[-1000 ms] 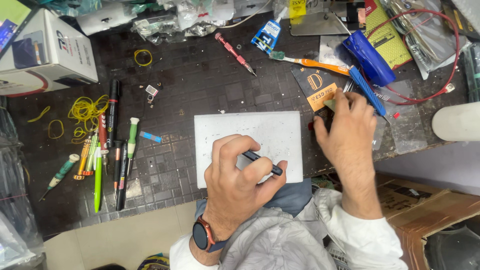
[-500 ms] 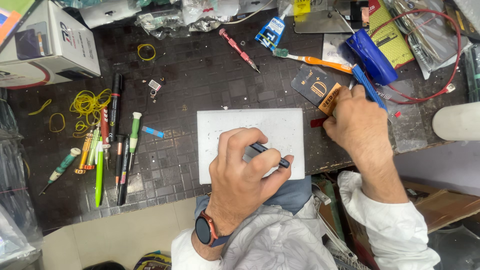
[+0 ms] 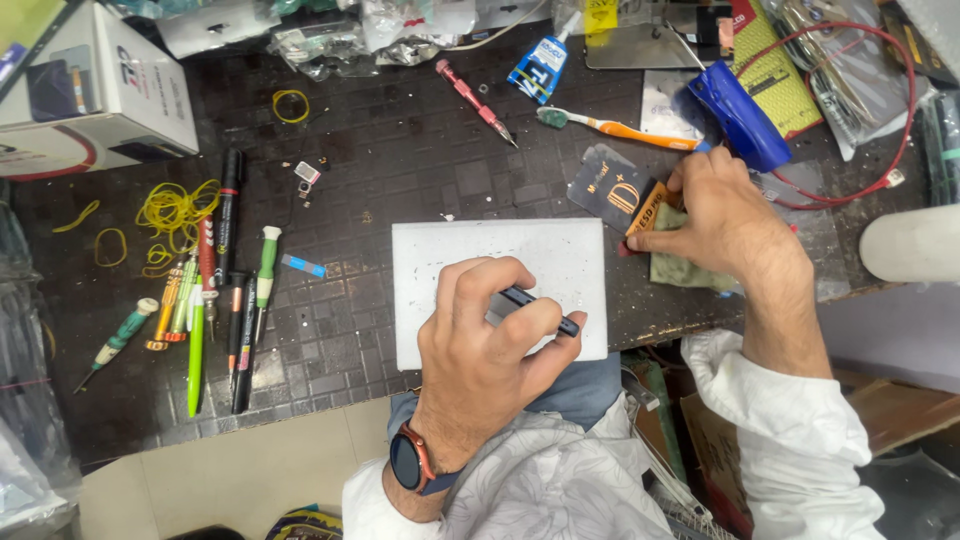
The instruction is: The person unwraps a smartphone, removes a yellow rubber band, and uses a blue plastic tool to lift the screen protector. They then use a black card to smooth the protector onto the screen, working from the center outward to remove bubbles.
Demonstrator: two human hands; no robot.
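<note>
My left hand (image 3: 480, 345), with a watch on its wrist, grips a thin black tool (image 3: 540, 311) over a white rectangular pad (image 3: 470, 245) at the middle of the dark mat. My right hand (image 3: 725, 215) rests to the right of the pad, its fingers pressing on a greenish cloth (image 3: 680, 265) and touching an orange packet (image 3: 645, 215) beside a dark card (image 3: 605, 185). Whatever lies under the right palm is hidden.
A row of screwdrivers and pens (image 3: 225, 290) lies at the left, with yellow rubber bands (image 3: 175, 210). A white box (image 3: 95, 95) stands far left. A red screwdriver (image 3: 475, 100), an orange toothbrush (image 3: 620, 130), a glue tube (image 3: 540, 65) and a blue pouch (image 3: 740, 115) lie at the back.
My right hand has slid down from the blue tool and dark card onto the greenish cloth. My left hand keeps the black tool over the white pad.
</note>
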